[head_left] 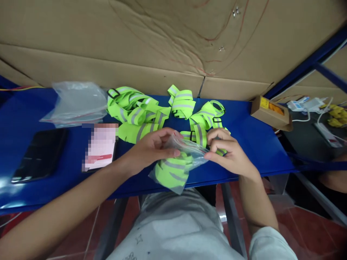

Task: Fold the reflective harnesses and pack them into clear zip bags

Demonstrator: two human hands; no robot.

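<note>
Pinching the clear bag's top edge, both hands close on it; plastic glare blurs the green strap inside.

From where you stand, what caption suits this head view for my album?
Two hands pinch a clear bag holding a neon strap over a blue table.

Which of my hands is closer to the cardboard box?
Right. Your right hand pinches the plastic bag, to the left of the cardboard box; your left hand holds the bag farther left.
</note>
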